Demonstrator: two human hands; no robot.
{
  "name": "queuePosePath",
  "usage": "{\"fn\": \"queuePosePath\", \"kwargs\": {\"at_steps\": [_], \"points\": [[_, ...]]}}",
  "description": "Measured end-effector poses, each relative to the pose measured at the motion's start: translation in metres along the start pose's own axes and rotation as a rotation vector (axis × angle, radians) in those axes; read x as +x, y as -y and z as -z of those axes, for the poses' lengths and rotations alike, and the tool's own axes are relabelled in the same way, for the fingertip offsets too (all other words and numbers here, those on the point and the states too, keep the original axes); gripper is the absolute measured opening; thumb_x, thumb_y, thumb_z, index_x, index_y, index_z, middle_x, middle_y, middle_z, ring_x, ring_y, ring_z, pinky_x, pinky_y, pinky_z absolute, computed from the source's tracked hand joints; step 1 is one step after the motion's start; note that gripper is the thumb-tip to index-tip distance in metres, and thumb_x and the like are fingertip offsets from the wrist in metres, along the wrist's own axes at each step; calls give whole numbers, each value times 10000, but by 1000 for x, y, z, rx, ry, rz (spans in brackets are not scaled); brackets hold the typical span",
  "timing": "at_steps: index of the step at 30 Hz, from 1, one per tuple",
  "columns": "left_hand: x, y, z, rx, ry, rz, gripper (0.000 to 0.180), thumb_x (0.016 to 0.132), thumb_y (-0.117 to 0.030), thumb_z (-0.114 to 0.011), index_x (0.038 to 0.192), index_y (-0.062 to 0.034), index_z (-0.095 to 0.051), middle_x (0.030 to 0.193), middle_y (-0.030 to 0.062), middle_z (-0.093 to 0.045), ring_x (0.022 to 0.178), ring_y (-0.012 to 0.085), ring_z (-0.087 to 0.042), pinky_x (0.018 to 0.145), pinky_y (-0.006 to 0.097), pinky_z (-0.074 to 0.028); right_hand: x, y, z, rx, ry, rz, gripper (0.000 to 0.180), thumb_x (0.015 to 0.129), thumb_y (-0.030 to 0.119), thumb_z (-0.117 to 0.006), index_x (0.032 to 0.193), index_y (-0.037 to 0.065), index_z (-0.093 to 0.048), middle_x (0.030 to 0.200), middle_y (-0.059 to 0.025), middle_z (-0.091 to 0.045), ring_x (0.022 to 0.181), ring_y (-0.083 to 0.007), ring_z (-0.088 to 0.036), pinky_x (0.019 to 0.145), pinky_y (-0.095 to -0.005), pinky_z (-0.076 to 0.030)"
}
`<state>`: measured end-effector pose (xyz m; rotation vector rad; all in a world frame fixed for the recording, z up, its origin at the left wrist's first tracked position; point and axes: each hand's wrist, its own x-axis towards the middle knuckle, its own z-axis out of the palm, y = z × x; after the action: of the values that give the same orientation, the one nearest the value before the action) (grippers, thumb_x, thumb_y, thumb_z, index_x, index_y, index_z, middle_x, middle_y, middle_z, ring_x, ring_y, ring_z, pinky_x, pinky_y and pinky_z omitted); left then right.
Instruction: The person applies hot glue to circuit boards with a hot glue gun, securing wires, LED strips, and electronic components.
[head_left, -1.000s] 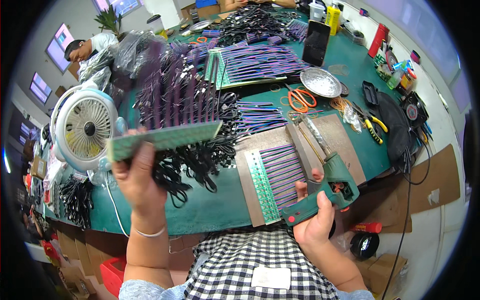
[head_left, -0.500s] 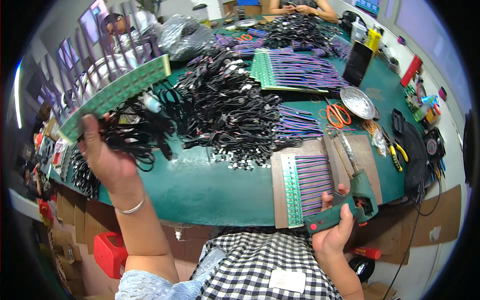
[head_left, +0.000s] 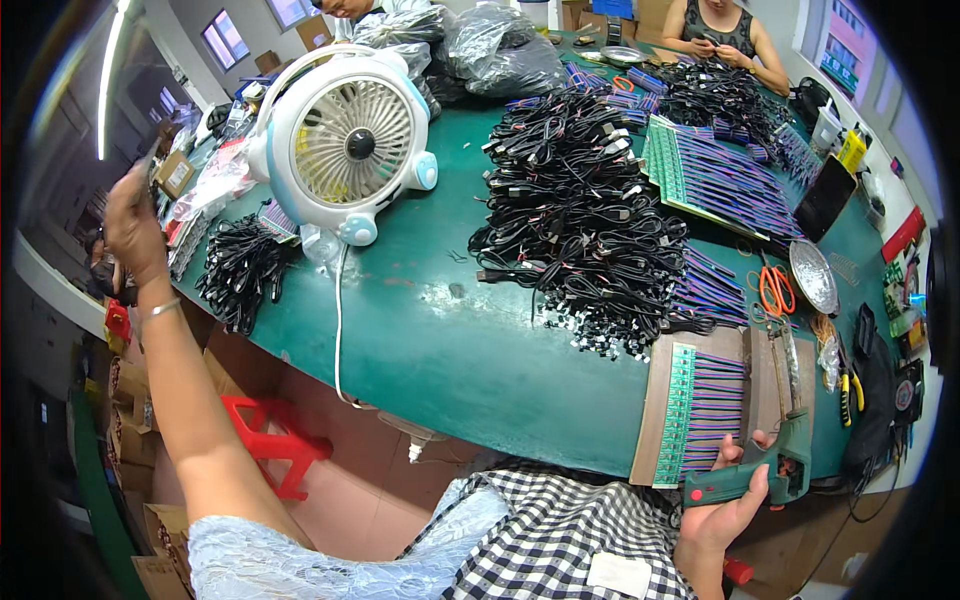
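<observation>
My right hand (head_left: 722,515) is wrapped round the handle of a green pistol-grip tool (head_left: 735,483) with a long metal front end pointing away. Beside it, a strip of small green circuit boards (head_left: 677,415) with rows of purple and black wires (head_left: 718,405) lies on a brown board (head_left: 655,420). At the far left, my left hand (head_left: 135,225) is raised with the arm stretched out beyond the table. Its fingers are blurred against a thin grey edge, and I cannot tell what, if anything, they hold.
A white and blue fan (head_left: 350,145) stands on the green table (head_left: 440,370), its cord over the front edge. Black cables (head_left: 580,210) are heaped mid-table, wired board strips (head_left: 720,180) behind. Orange scissors (head_left: 775,290) and a foil dish (head_left: 813,275) lie right. Another person (head_left: 735,40) sits opposite.
My left hand has swung further left; the wired green board strip it held up is no longer visible. The view has turned left, bringing the fan into sight. My right hand keeps the green tool.
</observation>
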<state>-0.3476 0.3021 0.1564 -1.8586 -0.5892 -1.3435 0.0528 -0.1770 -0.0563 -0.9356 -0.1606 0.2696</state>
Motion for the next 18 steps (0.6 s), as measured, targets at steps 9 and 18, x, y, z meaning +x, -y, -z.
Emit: {"fn": "queuePosePath", "kwargs": {"at_steps": [9,18], "points": [[-147,-30,-60,296,1101,317,480,701,-222,-732,1156,-200,-579,1322,24,-481,1255,227,-400,1035,427,-283,0,-3,5,-78,-63,6,411,929,278,-430,1257,44,-350,1178,-47,-433,839,-112,-525,997,-357,-373],[-178,-44,-57,522,1017,433,570,754,-345,-675,1259,-193,-457,1406,-5,-377,1323,232,-295,1072,489,-189,-1,-3,-6,-77,-84,25,398,929,276,-431,1236,30,-368,1138,-49,-451,818,-105,-522,988,-348,-387]]}}
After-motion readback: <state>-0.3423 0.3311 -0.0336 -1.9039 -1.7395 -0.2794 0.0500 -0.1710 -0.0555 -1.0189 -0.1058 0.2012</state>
